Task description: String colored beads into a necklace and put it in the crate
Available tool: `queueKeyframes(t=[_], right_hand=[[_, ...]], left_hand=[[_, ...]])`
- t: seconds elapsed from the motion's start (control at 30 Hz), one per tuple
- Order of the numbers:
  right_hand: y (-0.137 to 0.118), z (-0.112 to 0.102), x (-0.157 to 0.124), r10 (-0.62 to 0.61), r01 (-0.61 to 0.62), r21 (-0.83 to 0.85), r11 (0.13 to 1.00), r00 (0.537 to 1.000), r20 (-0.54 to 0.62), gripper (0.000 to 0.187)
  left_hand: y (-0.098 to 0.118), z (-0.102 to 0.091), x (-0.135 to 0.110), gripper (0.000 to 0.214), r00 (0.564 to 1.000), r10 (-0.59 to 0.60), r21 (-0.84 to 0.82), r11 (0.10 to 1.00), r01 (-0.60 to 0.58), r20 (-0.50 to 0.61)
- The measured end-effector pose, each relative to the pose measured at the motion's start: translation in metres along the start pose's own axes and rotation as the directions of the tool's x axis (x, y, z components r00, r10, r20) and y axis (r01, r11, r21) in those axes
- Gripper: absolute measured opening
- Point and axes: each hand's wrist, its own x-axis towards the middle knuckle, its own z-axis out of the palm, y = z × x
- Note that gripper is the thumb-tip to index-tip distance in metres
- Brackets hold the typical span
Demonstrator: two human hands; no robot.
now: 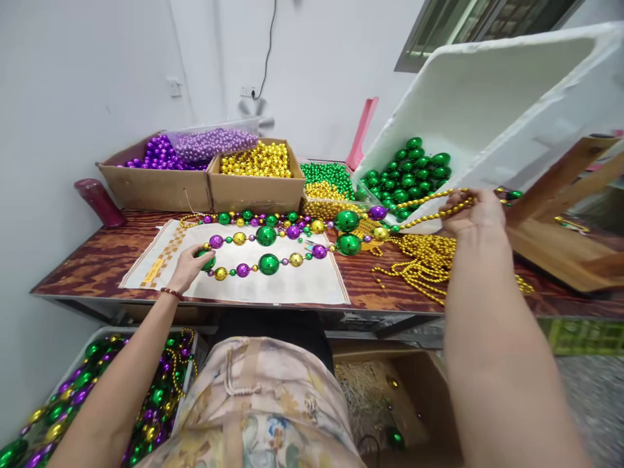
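Note:
A bead necklace (268, 264) of green, gold and purple balls is stretched between my hands above a white cloth (229, 291). My left hand (188, 265) is closed round a large green ball at its left end. At the right, my right hand (475, 209) grips the thin gold bead strands of the same necklace; its fingertips are partly hidden. Another row of green, purple and gold beads (247, 215) lies along the cloth's far edge. Loose gold bead strands (424, 260) are heaped on the table left of my right forearm.
Behind the cloth stand cardboard boxes of purple beads (158, 153) and gold beads (256, 160), and a tub of small green beads (326, 181). A tilted white foam box (511, 78) holds green balls. A wooden stand (560, 227) is at right; a bin of necklaces (160, 396) sits below left.

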Motion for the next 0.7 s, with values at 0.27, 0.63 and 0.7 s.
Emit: queueKeyframes(t=[0.27, 0.63, 0.7], right_hand=[[0.008, -0.009, -0.019, 0.199, -0.2, -0.027, 0.979, 0.98, -0.023, 0.037], [0.019, -0.018, -0.015, 0.219, -0.219, -0.009, 0.976, 0.975, 0.024, 0.035], [0.02, -0.019, -0.013, 0.219, -0.219, -0.006, 0.976, 0.975, 0.034, 0.032]], left_hand=[[-0.004, -0.006, 0.011, 0.042, 0.999, -0.026, 0.078, 0.997, 0.024, 0.02], [0.01, -0.014, 0.027, 0.051, 0.999, -0.042, 0.25, 0.967, 0.049, -0.032], [0.011, -0.015, 0.027, 0.055, 0.998, -0.054, 0.257, 0.965, 0.058, -0.025]])
